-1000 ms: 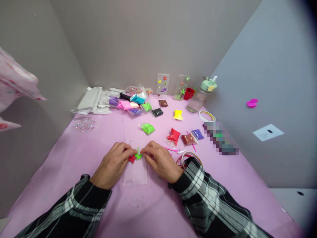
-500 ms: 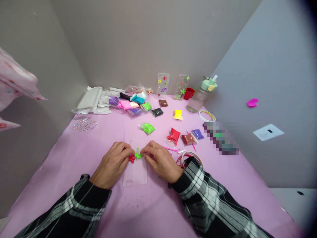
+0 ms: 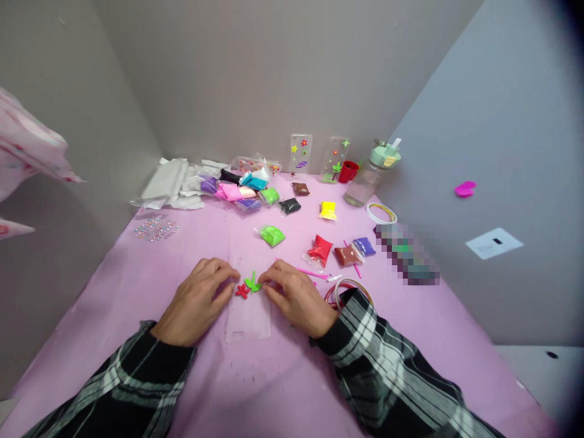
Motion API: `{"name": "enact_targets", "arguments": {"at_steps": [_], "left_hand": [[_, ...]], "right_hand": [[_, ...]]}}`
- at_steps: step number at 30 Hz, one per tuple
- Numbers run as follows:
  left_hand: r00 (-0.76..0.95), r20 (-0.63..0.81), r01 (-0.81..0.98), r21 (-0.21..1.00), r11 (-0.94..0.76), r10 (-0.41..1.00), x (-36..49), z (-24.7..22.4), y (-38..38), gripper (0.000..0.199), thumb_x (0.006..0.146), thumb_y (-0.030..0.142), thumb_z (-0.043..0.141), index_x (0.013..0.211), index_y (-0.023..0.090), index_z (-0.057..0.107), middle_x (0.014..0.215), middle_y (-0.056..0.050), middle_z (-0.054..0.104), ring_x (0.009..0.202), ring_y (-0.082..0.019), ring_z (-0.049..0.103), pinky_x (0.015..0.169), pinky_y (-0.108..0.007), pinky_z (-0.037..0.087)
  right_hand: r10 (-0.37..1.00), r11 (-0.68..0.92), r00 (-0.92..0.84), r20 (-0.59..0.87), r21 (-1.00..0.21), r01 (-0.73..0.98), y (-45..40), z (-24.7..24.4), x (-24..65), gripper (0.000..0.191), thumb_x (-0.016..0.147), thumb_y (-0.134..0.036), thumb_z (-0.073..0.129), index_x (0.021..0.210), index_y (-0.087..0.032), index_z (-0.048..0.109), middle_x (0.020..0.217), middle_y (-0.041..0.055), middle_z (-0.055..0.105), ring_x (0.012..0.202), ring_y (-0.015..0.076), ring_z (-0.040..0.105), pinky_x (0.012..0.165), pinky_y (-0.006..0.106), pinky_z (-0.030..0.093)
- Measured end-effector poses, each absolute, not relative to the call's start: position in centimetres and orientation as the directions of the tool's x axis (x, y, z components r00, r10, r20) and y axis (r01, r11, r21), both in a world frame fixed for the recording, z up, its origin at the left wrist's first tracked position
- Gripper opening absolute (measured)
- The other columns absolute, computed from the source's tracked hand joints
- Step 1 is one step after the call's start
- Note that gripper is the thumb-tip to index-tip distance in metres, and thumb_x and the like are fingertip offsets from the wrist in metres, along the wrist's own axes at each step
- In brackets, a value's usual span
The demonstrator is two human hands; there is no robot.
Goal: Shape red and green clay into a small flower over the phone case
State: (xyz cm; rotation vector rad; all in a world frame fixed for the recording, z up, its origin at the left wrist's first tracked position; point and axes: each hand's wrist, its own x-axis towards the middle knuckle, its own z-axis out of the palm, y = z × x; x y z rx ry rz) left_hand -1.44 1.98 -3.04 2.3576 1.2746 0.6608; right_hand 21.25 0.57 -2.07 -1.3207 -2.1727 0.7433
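A clear phone case (image 3: 250,322) lies flat on the pink-covered table before me. On its upper part sit a red clay flower (image 3: 242,291) and a green clay sprig (image 3: 252,283) with leaves and an upright stem, close beside each other. My left hand (image 3: 196,298) is just left of the flower, thumb and fingers curved apart and holding nothing. At the sprig's right edge, my right hand (image 3: 296,295) has its fingertips drawn together on a leaf. The exact contact there is small and partly hidden by the fingers.
Bagged clay in green (image 3: 272,235), red (image 3: 320,250), brown (image 3: 347,255) and yellow (image 3: 328,210) lies beyond my hands. Pink tools (image 3: 312,273) and bangles (image 3: 337,293) are at right. Two decorated cases (image 3: 301,155) and a bottle (image 3: 365,182) stand at the back.
My left hand has let go of the clay pieces and drawn back slightly left, its fingers parting. The red flower now shows fully. My right hand stays at the sprig.
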Motion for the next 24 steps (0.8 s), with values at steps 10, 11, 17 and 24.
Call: {"name": "enact_targets", "arguments": {"at_steps": [10,11,17,24], "left_hand": [[0.491,0.156,0.641,0.602,-0.476,0.857,-1.3,-2.9,2.0,0.012,0.093,0.024,0.055,0.089,0.023,0.066,0.097,-0.004,0.064,0.096,-0.025,0.056,0.085,-0.04,0.046],[0.494,0.154,0.637,0.606,-0.476,0.856,-1.4,-2.8,2.0,0.012,0.093,0.025,0.055,0.088,0.023,0.066,0.096,-0.003,0.065,0.095,-0.024,0.057,0.085,-0.039,0.046],[0.485,0.0,0.525,0.8,-0.291,0.874,-1.3,-1.7,1.7,0.011,0.092,0.031,0.056,0.089,0.024,0.064,0.092,0.0,0.069,0.09,-0.021,0.063,0.083,-0.035,0.049],[0.511,-0.057,0.338,0.931,-0.14,0.857,-0.6,-0.7,1.1,0.01,0.09,0.031,0.057,0.088,0.023,0.064,0.087,0.0,0.07,0.086,-0.02,0.065,0.081,-0.034,0.052]], "right_hand": [[0.898,0.393,-0.417,0.139,-0.677,0.622,0.5,-2.2,21.3,0.017,0.091,-0.008,0.06,0.1,-0.02,0.068,0.092,0.0016,0.059,0.082,0.015,0.057,0.075,0.028,0.044],[0.898,0.393,-0.416,0.14,-0.681,0.618,0.5,-2.1,21.3,0.017,0.091,-0.008,0.06,0.1,-0.021,0.068,0.093,0.0017,0.059,0.082,0.015,0.057,0.075,0.028,0.044],[0.919,0.302,-0.379,0.105,-0.805,0.51,0.5,-1.7,21.0,0.014,0.089,-0.008,0.064,0.095,-0.019,0.071,0.088,0.0003,0.062,0.076,0.013,0.056,0.071,0.026,0.043],[0.913,0.125,-0.407,-0.01,-0.945,0.303,0.3,-1.0,20.5,0.007,0.091,-0.02,0.066,0.093,-0.019,0.073,0.089,0.001,0.067,0.079,0.0135,0.06,0.069,0.024,0.045]]}}
